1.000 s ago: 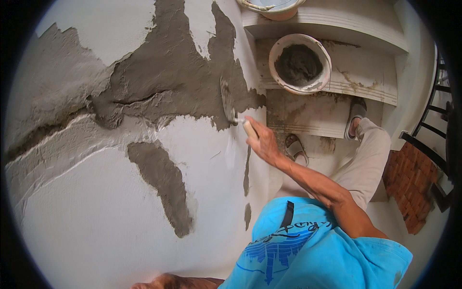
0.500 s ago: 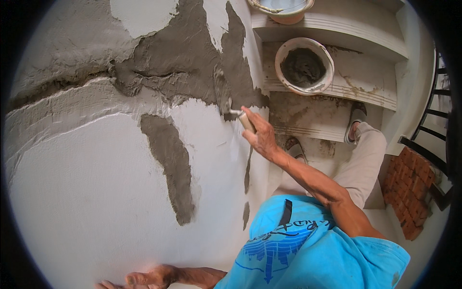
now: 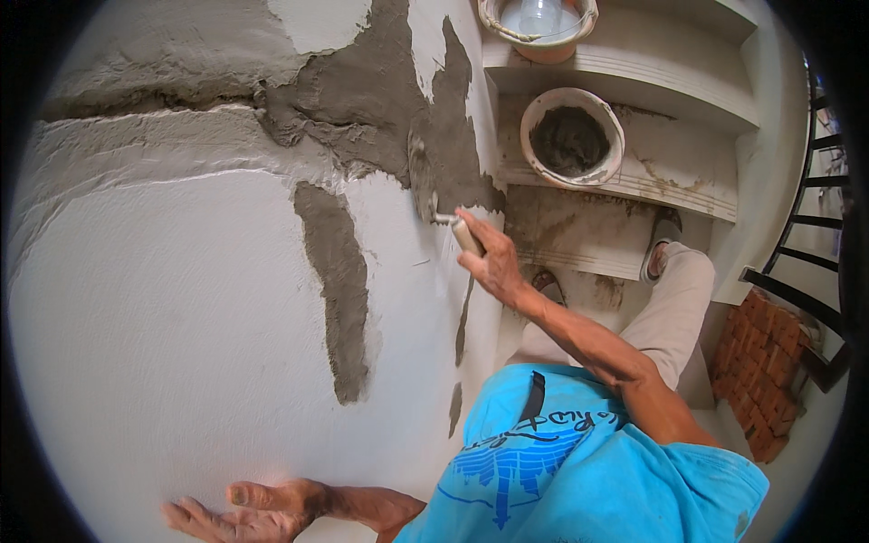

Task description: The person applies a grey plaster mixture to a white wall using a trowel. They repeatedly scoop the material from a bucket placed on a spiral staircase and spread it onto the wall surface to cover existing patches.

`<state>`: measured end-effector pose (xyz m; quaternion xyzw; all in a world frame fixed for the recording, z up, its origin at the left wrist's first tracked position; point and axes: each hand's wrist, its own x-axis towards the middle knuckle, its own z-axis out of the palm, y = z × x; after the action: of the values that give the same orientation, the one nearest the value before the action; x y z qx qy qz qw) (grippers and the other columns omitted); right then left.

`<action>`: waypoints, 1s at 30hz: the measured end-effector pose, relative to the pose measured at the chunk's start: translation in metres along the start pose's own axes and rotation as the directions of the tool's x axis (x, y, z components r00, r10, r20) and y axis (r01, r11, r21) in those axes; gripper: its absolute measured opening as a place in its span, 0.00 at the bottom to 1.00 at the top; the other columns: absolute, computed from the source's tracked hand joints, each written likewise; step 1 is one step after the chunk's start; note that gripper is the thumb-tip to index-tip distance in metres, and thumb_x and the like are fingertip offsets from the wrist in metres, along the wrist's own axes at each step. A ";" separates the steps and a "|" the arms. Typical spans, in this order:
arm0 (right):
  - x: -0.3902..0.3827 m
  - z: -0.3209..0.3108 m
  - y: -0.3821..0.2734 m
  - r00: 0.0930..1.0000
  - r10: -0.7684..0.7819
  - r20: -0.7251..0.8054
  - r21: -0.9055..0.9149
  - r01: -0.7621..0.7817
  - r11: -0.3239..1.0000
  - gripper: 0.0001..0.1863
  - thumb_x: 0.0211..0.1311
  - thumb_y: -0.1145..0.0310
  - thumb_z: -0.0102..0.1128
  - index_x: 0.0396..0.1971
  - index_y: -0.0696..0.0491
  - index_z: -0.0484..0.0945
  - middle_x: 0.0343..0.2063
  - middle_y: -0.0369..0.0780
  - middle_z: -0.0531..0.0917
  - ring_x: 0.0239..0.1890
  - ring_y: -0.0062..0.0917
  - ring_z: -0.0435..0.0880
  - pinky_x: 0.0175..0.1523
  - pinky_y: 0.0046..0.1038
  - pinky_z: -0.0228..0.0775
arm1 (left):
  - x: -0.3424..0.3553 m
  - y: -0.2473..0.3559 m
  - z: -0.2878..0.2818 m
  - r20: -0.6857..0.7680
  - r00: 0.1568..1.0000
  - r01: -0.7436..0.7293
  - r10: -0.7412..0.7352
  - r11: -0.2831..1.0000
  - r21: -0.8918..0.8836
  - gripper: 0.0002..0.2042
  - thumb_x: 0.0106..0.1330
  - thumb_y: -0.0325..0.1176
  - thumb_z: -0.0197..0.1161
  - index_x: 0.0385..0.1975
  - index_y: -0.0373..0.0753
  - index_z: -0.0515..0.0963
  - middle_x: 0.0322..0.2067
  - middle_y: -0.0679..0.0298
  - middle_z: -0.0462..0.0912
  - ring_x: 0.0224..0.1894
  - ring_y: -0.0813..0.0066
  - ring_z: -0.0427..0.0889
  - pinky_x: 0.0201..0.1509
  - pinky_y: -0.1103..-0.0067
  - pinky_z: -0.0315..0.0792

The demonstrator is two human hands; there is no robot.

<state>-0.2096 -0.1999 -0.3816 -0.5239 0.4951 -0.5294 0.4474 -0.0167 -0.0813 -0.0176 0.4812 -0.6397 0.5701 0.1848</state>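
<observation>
My right hand (image 3: pixel 489 251) is closed around the handle of a plastering trowel (image 3: pixel 421 176). The trowel's blade, smeared with mortar, lies against the wet grey mortar (image 3: pixel 362 104) on the white wall (image 3: pixel 208 299). A separate strip of grey mortar (image 3: pixel 335 271) runs down the wall left of the trowel. At the lower left, my left hand (image 3: pixel 249 509) is held near the wall with its fingers apart and nothing in it. Whether it touches the wall I cannot tell.
A bucket of grey mortar (image 3: pixel 608 167) stands on a stair step (image 3: pixel 683 167). Higher up is another bucket (image 3: pixel 546 50) with a clear container in it. On the right are a black railing (image 3: pixel 797 294) and stacked red bricks (image 3: pixel 760 371). My feet stand on the lower steps.
The view has shifted slightly, so the wall and buckets sit differently in the picture. My right hand still holds the trowel on the mortar; my left hand's fingers are more spread.
</observation>
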 end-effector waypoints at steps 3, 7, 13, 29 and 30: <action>-0.030 -0.013 -0.006 0.995 0.017 0.100 -0.019 -0.015 1.000 0.37 0.50 0.73 0.63 0.66 0.49 0.73 0.38 0.47 0.80 0.35 0.42 0.81 0.45 0.39 0.75 | -0.001 -0.004 -0.003 0.024 1.000 0.007 -0.008 1.000 0.013 0.14 0.74 0.37 0.58 0.51 0.34 0.76 0.62 0.43 0.73 0.74 0.45 0.62 0.76 0.41 0.54; -0.019 -0.023 -0.002 1.000 -0.015 0.009 -0.074 0.016 0.997 0.36 0.50 0.71 0.62 0.66 0.50 0.73 0.38 0.46 0.80 0.37 0.42 0.81 0.46 0.39 0.75 | -0.002 -0.001 -0.005 0.041 0.999 0.015 -0.015 1.000 0.018 0.13 0.75 0.33 0.57 0.54 0.34 0.76 0.62 0.43 0.73 0.74 0.46 0.62 0.77 0.42 0.55; 0.004 -0.008 -0.013 0.999 -0.031 0.012 -0.061 0.032 0.998 0.37 0.51 0.70 0.62 0.67 0.52 0.71 0.43 0.48 0.82 0.42 0.42 0.82 0.52 0.38 0.74 | -0.007 -0.010 -0.001 -0.025 1.000 -0.009 0.008 1.000 -0.029 0.13 0.75 0.30 0.58 0.56 0.35 0.76 0.61 0.47 0.77 0.73 0.49 0.66 0.77 0.44 0.57; -0.013 -0.007 -0.025 0.998 0.008 0.069 -0.140 0.001 0.990 0.39 0.49 0.70 0.62 0.68 0.53 0.70 0.49 0.50 0.83 0.46 0.43 0.83 0.55 0.38 0.75 | -0.001 0.008 0.000 -0.074 0.993 0.084 -0.094 0.989 -0.123 0.13 0.74 0.29 0.57 0.55 0.36 0.77 0.61 0.48 0.77 0.73 0.50 0.66 0.77 0.44 0.56; -0.030 -0.004 -0.024 0.995 0.016 0.094 -0.136 -0.003 0.991 0.39 0.49 0.70 0.62 0.68 0.53 0.70 0.49 0.50 0.83 0.47 0.43 0.83 0.56 0.38 0.75 | -0.001 0.009 -0.001 -0.083 0.991 0.097 -0.108 0.987 -0.129 0.13 0.74 0.28 0.58 0.56 0.37 0.77 0.61 0.50 0.78 0.73 0.50 0.67 0.77 0.44 0.57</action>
<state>-0.2114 -0.1672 -0.3608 -0.5753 0.5107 -0.4668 0.4362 -0.0239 -0.0811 -0.0235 0.4749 -0.6394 0.5400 0.2721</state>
